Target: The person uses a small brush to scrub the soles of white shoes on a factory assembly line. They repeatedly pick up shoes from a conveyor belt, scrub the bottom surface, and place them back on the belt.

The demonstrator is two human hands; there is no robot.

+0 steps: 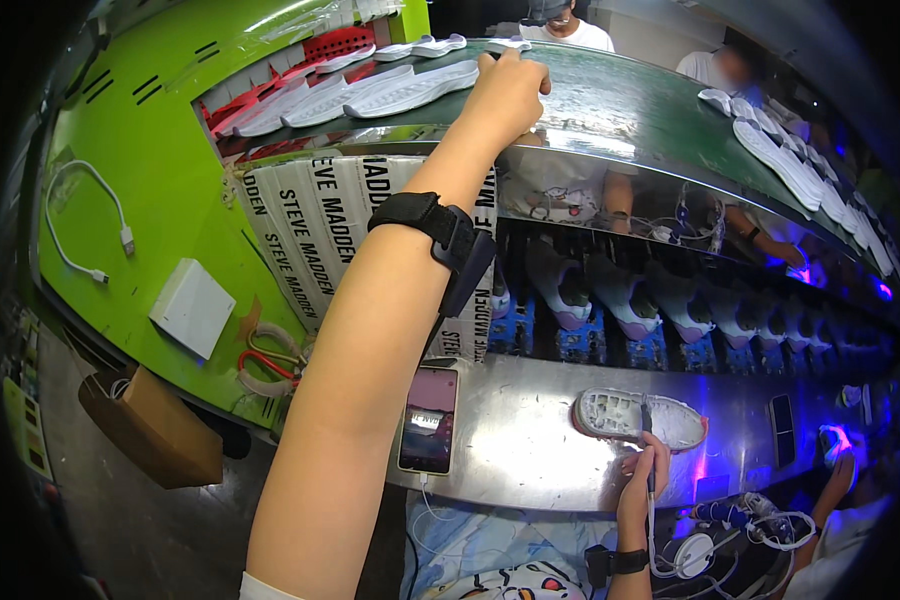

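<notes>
My left arm stretches far across to a green conveyor belt. At its end my left hand curls its fingers down at a small white shoe sole, partly hidden behind the knuckles. Low in the view, my right hand is closed round a slim brush with a pale tube running down from it. The brush tip rests over another white shoe sole, which lies hollow side up on the metal worktop.
More white soles lie at the belt's left end, others at its right. Beneath the belt, grey shoe uppers stand in a row. A phone lies left on the worktop; scissors lie on the green surface. Co-workers sit opposite and at right.
</notes>
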